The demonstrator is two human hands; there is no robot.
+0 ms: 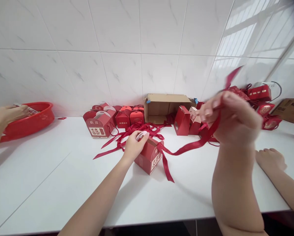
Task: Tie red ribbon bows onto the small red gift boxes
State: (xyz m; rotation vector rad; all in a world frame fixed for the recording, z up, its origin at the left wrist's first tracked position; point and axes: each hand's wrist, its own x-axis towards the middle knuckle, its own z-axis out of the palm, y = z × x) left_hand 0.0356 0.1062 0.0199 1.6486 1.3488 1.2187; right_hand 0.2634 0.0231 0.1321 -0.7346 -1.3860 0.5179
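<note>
A small red gift box (144, 160) with gold-white print stands on the white table, turned at an angle. My left hand (134, 144) is closed on the pale handle at its top. From the box's right side runs a dark red ribbon (186, 149), with one short tail hanging down to the tabletop. My right hand (237, 119), raised high to the right, is closed on the ribbon's long end, which is drawn up through its fingers. Behind the box lies a tangle of loose red ribbons (112, 141).
Several red gift boxes (99, 126) stand along the tiled wall, beside an open cardboard box (166, 97). More red boxes (260, 93) are piled at right. At left, another person's hand (10, 114) reaches over a red basin (31, 126); another person's fist (271, 160) rests at right.
</note>
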